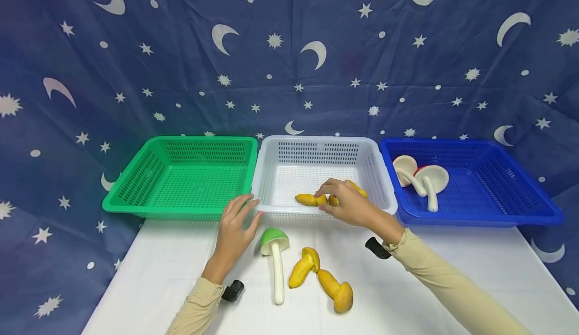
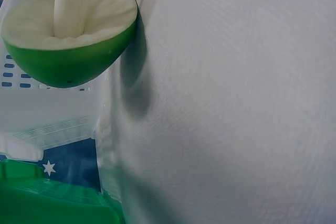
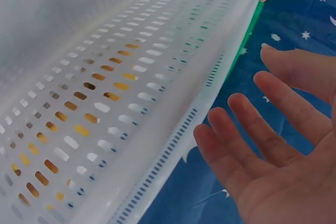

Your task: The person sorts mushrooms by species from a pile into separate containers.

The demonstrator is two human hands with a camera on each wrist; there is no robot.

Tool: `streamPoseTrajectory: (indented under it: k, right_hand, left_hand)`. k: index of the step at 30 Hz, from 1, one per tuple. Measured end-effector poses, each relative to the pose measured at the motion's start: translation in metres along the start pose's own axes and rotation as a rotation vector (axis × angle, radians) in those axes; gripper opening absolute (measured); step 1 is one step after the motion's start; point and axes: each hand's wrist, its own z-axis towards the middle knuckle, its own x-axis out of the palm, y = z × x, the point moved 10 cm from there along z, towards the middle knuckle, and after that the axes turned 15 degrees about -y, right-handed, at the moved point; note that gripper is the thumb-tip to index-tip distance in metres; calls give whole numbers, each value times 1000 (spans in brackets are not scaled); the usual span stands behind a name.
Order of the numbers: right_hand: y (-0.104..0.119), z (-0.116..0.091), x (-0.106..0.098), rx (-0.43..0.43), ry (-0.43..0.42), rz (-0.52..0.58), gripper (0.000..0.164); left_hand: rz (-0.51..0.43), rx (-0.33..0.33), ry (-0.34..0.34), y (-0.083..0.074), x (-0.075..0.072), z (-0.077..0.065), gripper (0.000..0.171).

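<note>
My right hand hovers above the front of the white basket, its fingers relaxed and slightly spread in the right wrist view. Below it, several yellow mushrooms lie in that basket, partly hidden by the hand. At the front left corner of the same basket, my left hand reaches to the rim with loosely extended fingers. A green-capped mushroom with a long white stem lies on the table beside that hand; its cap looms large in the left wrist view. Two yellow mushrooms lie on the table nearby.
A green basket stands left of the white one. To the right, a blue basket holds two mushrooms with pale undersides, one showing a red edge. White cloth covers the table; a blue star-patterned curtain hangs behind.
</note>
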Motion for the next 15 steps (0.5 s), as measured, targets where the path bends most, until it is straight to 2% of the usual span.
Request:
streamPoseTrajectory:
  k: [4, 7, 15]
  right_hand:
    - [7, -5, -6, -4, 4, -2, 20]
    - [11, -9, -8, 25, 23, -1, 21]
    - [21, -22, -11, 41, 59, -4, 24]
  left_hand:
    - [6, -2, 12, -1, 1, 1, 32]
    - [9, -2, 16, -1, 1, 0, 32]
    - [1, 6, 5, 1, 1, 0, 32]
